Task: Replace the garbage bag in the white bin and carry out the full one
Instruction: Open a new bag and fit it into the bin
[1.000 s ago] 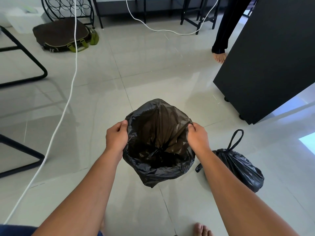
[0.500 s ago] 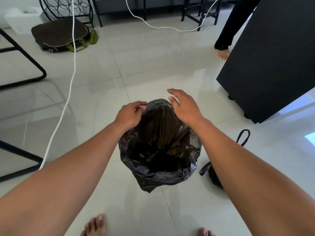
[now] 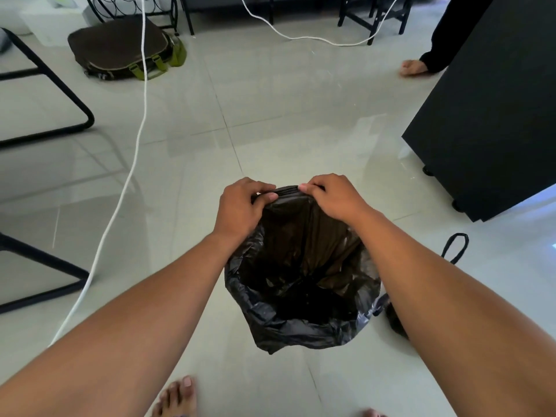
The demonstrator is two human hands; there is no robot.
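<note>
Left hand and right hand both pinching far rim of open black bag, thumbs nearly meeting. Bag mouth spread below wrists. Tied full bag under right forearm, on floor.

New black garbage bag open, mouth up, draped over bin rim, crinkled. Full bag w/ loop handle on floor, right of it, mostly hidden.

The floor is made of shiny pale tiles. A brown bag with green straps lies on it at the back. A white cord runs across it. A tied black trash bag sits low on the right. A black cabinet stands there too.
</note>
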